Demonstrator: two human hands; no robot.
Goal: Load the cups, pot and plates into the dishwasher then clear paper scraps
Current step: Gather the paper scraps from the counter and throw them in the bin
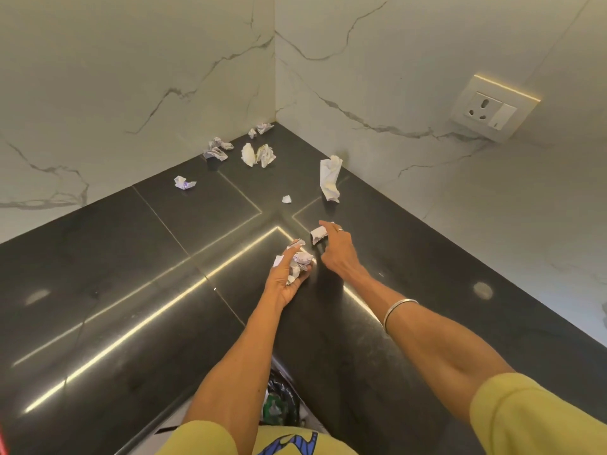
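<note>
Scraps are crumpled paper: near weightless, soft, squash on contact, no breakage risk, so my call is pinch any raised fold or just scoop; only hazard is light bits skidding on the glossy black surface (98, 274). Left to right: small wad (184, 183) near the left wall edge, wad (216, 148) further back along that edge, pair of wads (259, 155) toward the back corner, tiny bits (261, 129) right in the corner, small fleck (286, 199) mid-surface, tall twisted piece (331, 178) by the right wall edge. Left hand (289, 274) grip: palm up, fingers curled loosely round a collected bundle (300, 262), acting as the holder. Right hand (335, 247) grip: fingertips pinching one scrap (318, 235) just beside the bundle. Containers: something bin-like (279, 402) shows below the near edge, contents unclear. No dishwasher in view.
</note>
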